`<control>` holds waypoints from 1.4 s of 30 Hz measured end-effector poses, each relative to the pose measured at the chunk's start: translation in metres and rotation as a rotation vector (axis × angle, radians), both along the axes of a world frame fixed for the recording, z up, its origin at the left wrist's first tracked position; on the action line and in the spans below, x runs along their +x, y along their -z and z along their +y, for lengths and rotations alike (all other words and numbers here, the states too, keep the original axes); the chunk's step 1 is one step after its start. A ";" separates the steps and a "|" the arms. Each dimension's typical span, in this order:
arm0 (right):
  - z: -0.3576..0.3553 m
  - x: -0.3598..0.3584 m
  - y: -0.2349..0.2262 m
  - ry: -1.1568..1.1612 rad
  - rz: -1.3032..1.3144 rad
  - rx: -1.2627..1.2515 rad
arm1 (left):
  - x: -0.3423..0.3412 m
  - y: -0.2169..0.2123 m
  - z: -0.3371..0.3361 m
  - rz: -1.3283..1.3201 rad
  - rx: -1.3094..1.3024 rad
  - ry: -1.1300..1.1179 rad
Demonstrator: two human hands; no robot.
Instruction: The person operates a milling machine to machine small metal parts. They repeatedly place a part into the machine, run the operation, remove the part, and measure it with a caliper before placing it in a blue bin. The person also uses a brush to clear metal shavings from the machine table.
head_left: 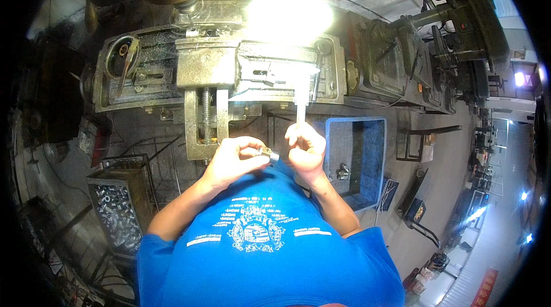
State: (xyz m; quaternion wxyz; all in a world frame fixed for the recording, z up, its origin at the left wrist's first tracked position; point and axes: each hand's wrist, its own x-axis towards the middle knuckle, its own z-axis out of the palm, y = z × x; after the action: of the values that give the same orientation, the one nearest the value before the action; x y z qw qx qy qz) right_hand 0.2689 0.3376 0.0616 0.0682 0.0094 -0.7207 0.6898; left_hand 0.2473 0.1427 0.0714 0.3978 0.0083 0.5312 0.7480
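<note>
Workshop machine ahead, metal part pinched in left hand, protruding rightward, silvery tool jutting from gripping right hand.

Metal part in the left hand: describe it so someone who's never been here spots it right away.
Start at the big metal machine and come down toward the blue shirt. Near the shirt's upper edge, the left hand pinches the metal part. It is short, shiny and stubby, unlike the long, straight tool in the right hand.
</note>
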 end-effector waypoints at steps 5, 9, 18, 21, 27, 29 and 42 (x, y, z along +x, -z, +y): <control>0.000 -0.001 -0.003 -0.007 -0.012 0.006 | -0.001 -0.001 0.000 -0.018 -0.009 0.011; 0.004 -0.002 0.002 0.002 -0.029 -0.017 | 0.000 0.003 0.000 0.038 0.002 -0.018; 0.044 -0.059 0.044 0.222 0.165 0.719 | -0.002 -0.003 -0.001 0.011 0.019 -0.019; 0.054 -0.085 0.053 0.162 -0.260 0.402 | -0.001 -0.005 -0.002 -0.009 0.025 -0.033; 0.050 -0.127 0.088 0.310 -0.088 0.550 | 0.002 -0.013 -0.006 0.098 -0.025 -0.028; 0.051 -0.137 0.097 0.327 -0.112 0.555 | 0.003 -0.014 -0.008 0.114 -0.034 -0.039; 0.048 -0.102 0.060 0.218 0.035 0.867 | -0.002 -0.006 -0.009 0.097 0.011 -0.082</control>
State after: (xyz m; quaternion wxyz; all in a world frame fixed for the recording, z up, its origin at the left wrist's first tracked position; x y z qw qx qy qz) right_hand 0.1672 0.3855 0.0014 0.1424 -0.0274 -0.9388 0.3124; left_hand 0.2452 0.1337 0.0776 0.3406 0.0253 0.5456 0.7653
